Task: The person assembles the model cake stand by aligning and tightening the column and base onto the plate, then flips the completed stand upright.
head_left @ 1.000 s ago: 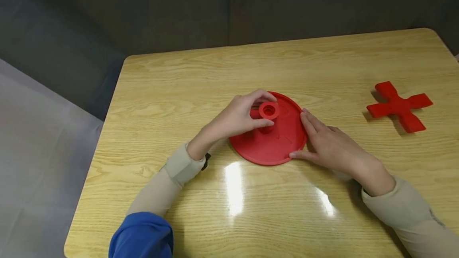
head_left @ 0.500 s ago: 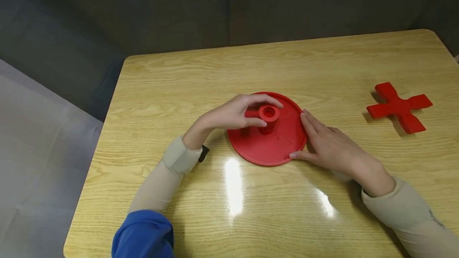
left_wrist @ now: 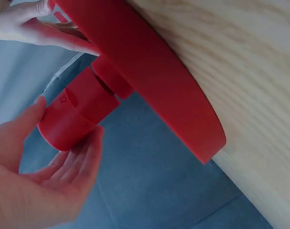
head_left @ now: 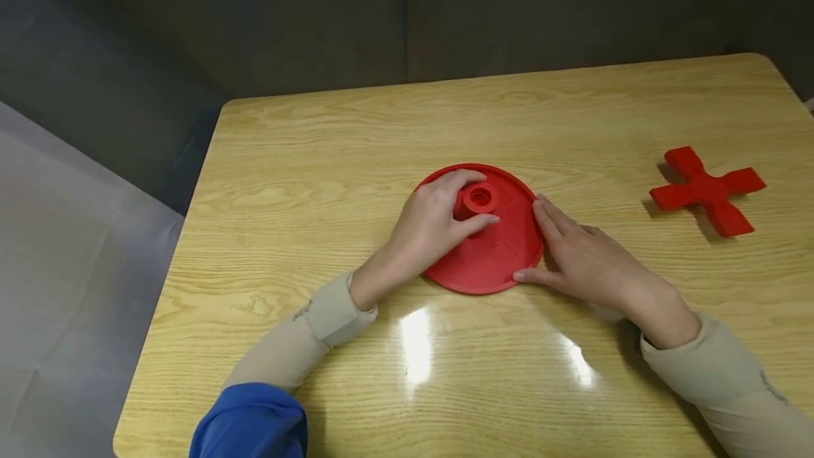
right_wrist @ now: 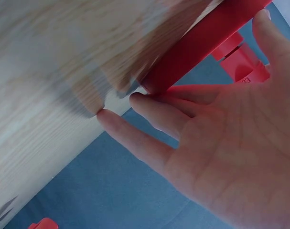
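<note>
A round red plate (head_left: pixel 483 274) with a raised rim lies on the table. Above its middle stands a red cylindrical piece (left_wrist: pixel 66 119) with a hole in its top and small numbers on its side. The left wrist view shows a thin gap between this piece and the red post (left_wrist: pixel 112 78) under it. My left hand (head_left: pixel 427 226) grips the cylindrical piece from the left, thumb on the near side and fingers on the far side. My right hand (head_left: pixel 588 260) rests against the plate's right rim with straight fingers, thumb at the near edge.
A red cross-shaped piece (head_left: pixel 708 191) with flared arms lies on the wooden table (head_left: pixel 305 161) at the right. Dark partition panels (head_left: pixel 318 20) stand behind the table's far edge.
My left hand first turned about the cylindrical piece, its wrist shifting left, then swung back to the right and nearer. The right hand and plate have stayed in place.
</note>
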A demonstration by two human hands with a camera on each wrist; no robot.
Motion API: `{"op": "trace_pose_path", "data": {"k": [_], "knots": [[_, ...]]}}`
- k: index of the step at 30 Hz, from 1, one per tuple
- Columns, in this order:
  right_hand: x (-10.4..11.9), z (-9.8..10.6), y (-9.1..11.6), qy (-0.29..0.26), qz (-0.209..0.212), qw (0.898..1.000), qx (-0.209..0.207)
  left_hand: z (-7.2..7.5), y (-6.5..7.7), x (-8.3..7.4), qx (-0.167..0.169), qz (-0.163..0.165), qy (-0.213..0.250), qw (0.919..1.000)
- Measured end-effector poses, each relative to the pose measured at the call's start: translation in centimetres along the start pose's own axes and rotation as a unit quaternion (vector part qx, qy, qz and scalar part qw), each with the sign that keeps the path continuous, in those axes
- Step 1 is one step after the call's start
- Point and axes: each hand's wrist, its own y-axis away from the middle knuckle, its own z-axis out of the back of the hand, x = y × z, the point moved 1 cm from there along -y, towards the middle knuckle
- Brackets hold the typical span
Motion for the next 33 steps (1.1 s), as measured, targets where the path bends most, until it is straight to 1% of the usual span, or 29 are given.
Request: {"op": "trace_pose_path", "data": {"k": [2,4,6,8,11,14,16,18,19,20,21,23,24,25,26,28,29,30,31,32,33], "knots": [[0.0,-0.1,0.0,-0.001,0.002,1.0,-0.001,0.0,-0.1,0.1,0.005,-0.005,0.003,1.0],[0.0,-0.2,0.0,-0.001,0.004,1.0,-0.003,0.2,-0.2,0.4,0.023,-0.007,0.027,0.9993],[0.0,-0.1,0.0,0.0,0.006,1.0,-0.006,0.4,-0.4,0.8,0.054,-0.008,0.062,0.9965],[0.0,-0.1,0.0,0.001,0.008,1.0,-0.008,0.8,-0.6,1.2,0.091,-0.011,0.1,0.9907],[0.0,-0.1,0.0,0.001,0.008,1.0,-0.009,1.2,-1.1,1.9,0.147,-0.032,0.147,0.9778],[0.0,-0.1,-0.1,0.0,0.007,1.0,-0.006,1.5,-1.8,2.7,0.199,-0.06,0.183,0.9609],[0.0,-0.2,-0.1,0.0,0.005,1.0,-0.003,1.6,-2.2,3.1,0.227,-0.077,0.202,0.9496],[0.0,-0.3,-0.2,0.0,0.005,1.0,-0.003,1.6,-2.5,3.5,0.249,-0.086,0.22,0.9392],[0.0,-0.3,-0.2,0.0,0.005,1.0,-0.003,1.6,-2.6,3.7,0.256,-0.092,0.227,0.9352],[0.0,-0.3,-0.2,0.001,0.005,1.0,-0.003,1.5,-2.7,3.9,0.261,-0.095,0.234,0.9315],[0.0,-0.3,-0.1,0.0,0.004,1.0,-0.004,1.5,-2.7,4.0,0.262,-0.1,0.237,0.9299],[0.0,-0.3,-0.1,-0.001,0.005,1.0,-0.006,1.4,-2.6,4.0,0.253,-0.104,0.241,0.9312],[0.1,-0.3,-0.1,-0.001,0.005,1.0,-0.007,1.3,-2.4,3.8,0.24,-0.101,0.241,0.9349],[0.1,-0.3,-0.1,0.0,0.006,1.0,-0.008,1.3,-2.2,3.6,0.221,-0.092,0.238,0.9413],[0.1,-0.3,-0.1,-0.001,0.007,1.0,-0.01,1.2,-1.9,3.3,0.193,-0.083,0.221,0.9523],[0.1,-0.3,-0.1,0.002,0.01,1.0,-0.013,1.0,-1.2,2.5,0.131,-0.058,0.163,0.9762],[0.1,-0.3,-0.1,0.003,0.01,1.0,-0.014,0.8,-0.8,2.0,0.102,-0.046,0.132,0.985],[0.1,-0.2,-0.1,0.004,0.01,1.0,-0.015,0.7,-0.5,1.6,0.074,-0.035,0.095,0.9921],[0.0,-0.2,-0.1,0.005,0.01,1.0,-0.015,0.5,-0.2,1.1,0.05,-0.027,0.056,0.9968],[0.0,-0.2,-0.1,0.006,0.01,1.0,-0.016,0.3,0.0,0.8,0.03,-0.024,0.018,0.9991],[0.0,-0.2,-0.1,0.006,0.009,1.0,-0.016,0.1,0.2,0.5,0.016,-0.023,-0.007,0.9996]]}}
